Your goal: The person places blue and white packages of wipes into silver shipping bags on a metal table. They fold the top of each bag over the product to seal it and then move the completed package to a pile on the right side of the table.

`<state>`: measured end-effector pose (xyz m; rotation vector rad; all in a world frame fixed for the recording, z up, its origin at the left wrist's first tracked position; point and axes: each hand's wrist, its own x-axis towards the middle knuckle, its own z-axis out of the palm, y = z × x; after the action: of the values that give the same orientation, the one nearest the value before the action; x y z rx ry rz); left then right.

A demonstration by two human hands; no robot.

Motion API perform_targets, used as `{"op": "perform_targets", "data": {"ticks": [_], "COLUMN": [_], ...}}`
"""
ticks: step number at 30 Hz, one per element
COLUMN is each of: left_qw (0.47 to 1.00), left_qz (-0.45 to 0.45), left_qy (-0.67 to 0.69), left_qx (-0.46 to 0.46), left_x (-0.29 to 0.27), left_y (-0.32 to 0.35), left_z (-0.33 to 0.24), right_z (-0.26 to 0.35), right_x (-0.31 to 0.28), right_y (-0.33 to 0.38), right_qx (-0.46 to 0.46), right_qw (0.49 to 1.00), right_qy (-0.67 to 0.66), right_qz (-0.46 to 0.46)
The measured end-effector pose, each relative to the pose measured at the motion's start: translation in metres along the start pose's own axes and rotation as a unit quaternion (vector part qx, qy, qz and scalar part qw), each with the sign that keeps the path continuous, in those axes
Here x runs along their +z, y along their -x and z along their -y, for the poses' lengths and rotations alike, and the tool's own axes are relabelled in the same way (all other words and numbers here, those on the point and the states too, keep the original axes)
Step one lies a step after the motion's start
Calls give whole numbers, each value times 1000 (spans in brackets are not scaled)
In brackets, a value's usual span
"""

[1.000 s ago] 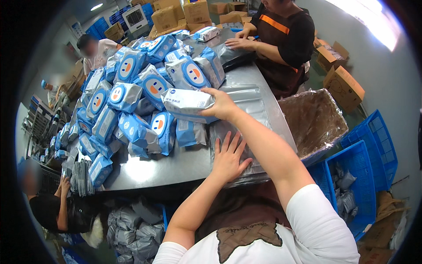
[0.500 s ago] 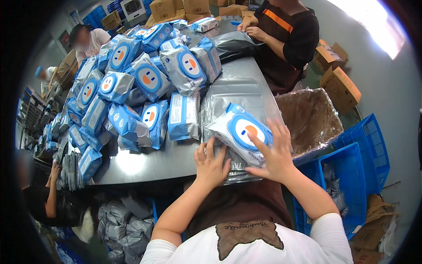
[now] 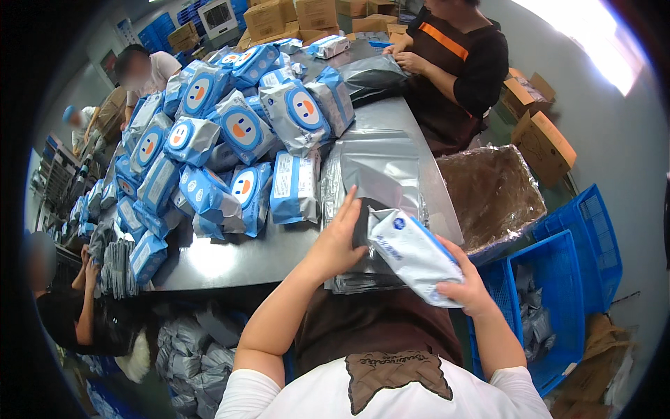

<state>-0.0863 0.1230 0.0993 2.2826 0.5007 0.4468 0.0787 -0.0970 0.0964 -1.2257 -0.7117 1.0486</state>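
Observation:
My right hand (image 3: 466,283) grips the lower end of a white-and-blue pack of wet wipes (image 3: 412,255), which is tilted with its narrow side showing. The pack's far end is at the raised mouth of a grey plastic mailing bag (image 3: 380,181), whose dark inside shows. My left hand (image 3: 338,237) rests at the left of that mouth, fingers stretched out along the plastic and thumb apart. Beneath lies a stack of flat grey bags (image 3: 349,283) at the table's near edge. Whether the left fingers pinch the film is hard to see.
A large heap of wipes packs (image 3: 241,126) covers the metal table (image 3: 216,262) to the left. Across the table a person handles a dark grey bag (image 3: 370,77). At the right stand a foil-lined box (image 3: 488,195) and blue crates (image 3: 558,279). Another person sorts folded bags (image 3: 118,269) at left.
The wipes pack has been turned onto its side and brought nearer me in my right hand. My left hand has moved forward, and the top bag's mouth is now lifted.

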Motion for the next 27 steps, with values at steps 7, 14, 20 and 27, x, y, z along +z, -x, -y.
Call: {"op": "perform_targets", "data": {"ticks": [7,14,20,27], "left_qw": [994,994,979,987], "left_qz": [-40,-84,-6,-117], "left_qy": [-56,-61,-191,-102], "left_qx": [82,21,-65,35], "left_x": [45,51,45,51], "left_y": [-1,22,61,46], "left_z": [-8,12,-13,26], "right_z": [-11,-27,-22,-35], "right_x": [47,59,-39,3], "right_y": [-10,-38,-57,-60], "right_qx": [-217,-178,-102,-293], "right_qw": [757,868,859,858], "right_qy": [574,427,493,407], "right_qz": [-225,-178,94,-111]}}
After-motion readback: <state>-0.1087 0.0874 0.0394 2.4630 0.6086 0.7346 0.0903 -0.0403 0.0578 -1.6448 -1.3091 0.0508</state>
